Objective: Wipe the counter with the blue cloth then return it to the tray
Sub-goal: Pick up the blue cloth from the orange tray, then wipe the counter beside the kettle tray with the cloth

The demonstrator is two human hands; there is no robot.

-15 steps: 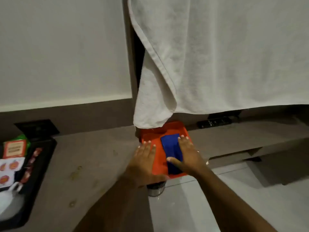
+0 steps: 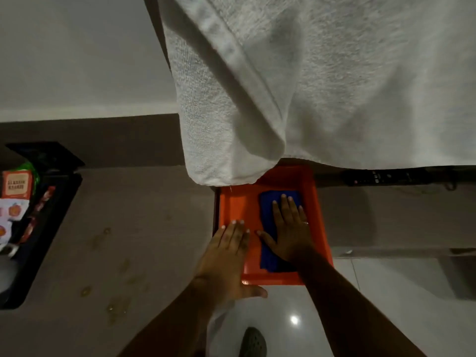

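An orange tray sits at the counter's right end, its near edge hanging past the counter edge. A folded blue cloth lies lengthwise in the tray's right half. My right hand rests flat on the cloth, fingers spread, pressing it down without gripping. My left hand lies flat on the tray's near left corner, fingers over the rim and thumb under the front edge. The brown counter carries several yellowish spill marks to the left of the tray.
A large white towel hangs from above, its lower edge covering the tray's far side. A black tray of snack packets stands at the left. A dark remote control lies on a ledge behind. Tiled floor and a shoe show below.
The camera has come closer and tilted further down. My right hand has slid farther up the blue cloth; my left hand still rests on the tray's corner.
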